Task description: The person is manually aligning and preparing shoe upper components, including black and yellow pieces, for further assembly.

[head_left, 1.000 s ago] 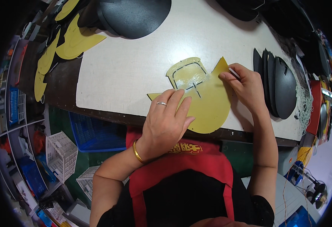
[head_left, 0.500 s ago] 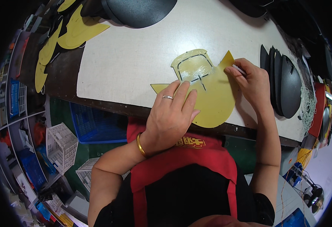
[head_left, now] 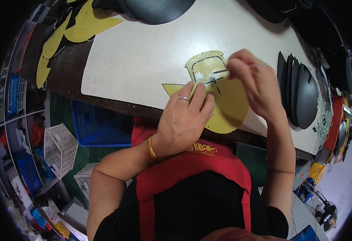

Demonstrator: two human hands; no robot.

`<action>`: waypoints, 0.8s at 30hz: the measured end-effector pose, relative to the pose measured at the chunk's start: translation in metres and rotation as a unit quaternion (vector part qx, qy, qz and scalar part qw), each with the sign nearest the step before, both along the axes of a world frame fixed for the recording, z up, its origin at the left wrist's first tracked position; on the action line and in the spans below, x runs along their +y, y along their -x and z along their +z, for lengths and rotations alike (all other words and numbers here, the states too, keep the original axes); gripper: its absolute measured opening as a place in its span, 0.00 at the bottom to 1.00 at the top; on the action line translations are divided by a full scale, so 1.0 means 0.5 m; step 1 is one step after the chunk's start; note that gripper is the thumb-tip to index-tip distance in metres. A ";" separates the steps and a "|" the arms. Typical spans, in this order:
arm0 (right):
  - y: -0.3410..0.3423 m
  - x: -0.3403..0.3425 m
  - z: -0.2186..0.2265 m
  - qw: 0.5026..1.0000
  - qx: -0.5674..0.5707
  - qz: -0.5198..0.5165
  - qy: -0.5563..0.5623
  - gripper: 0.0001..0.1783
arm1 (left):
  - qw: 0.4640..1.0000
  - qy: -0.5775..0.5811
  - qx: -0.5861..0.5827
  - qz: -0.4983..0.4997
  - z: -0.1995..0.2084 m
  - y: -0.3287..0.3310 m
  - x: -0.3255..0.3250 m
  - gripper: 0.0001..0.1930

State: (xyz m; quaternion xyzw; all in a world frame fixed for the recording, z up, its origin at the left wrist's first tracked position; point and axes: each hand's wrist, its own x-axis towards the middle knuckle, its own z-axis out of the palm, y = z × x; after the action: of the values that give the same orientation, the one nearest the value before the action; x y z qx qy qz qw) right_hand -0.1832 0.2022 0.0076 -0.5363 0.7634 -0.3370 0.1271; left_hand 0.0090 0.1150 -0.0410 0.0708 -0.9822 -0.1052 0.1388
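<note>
A yellow flat template with a rounded body, pointed side tips and a dark slotted outline at its top lies on the pale board. My left hand rests on its left part, fingers stretched out and pressing it down. My right hand, blurred by motion, grips a slim pen-like tool. Its thin dark tip is over the slotted outline; whether it touches the surface I cannot tell. The right hand and its shadow cover the template's right tip.
Several black curved pieces stand at the right, beside a tangle of pale thread. More yellow templates lie at the far left, next to black rounded pieces. A blue crate sits below the table's left edge.
My right hand has moved left and up from the template's right tip, bringing the tool over the slotted outline. My left hand stays pressed on the template. The view has shifted slightly.
</note>
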 end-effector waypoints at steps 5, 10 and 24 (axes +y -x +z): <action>-0.001 -0.067 -0.029 0.996 0.011 0.087 -0.030 0.15 | 1.000 0.014 -0.005 0.002 -0.003 0.001 0.003 0.24; 0.033 -0.005 -0.029 0.981 0.190 -0.046 -0.013 0.14 | 1.000 -0.008 -0.009 0.008 0.000 0.003 0.003 0.24; -0.012 0.034 -0.038 0.981 0.183 -0.014 0.067 0.07 | 1.000 0.014 -0.001 0.004 -0.007 0.003 0.003 0.24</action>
State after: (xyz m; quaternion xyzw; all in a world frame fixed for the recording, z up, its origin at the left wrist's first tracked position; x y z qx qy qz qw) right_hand -0.1772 0.2191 -0.0113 -0.5854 0.7569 -0.2853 -0.0553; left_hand 0.0075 0.1162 -0.0445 0.0731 -0.9833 -0.0912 0.1395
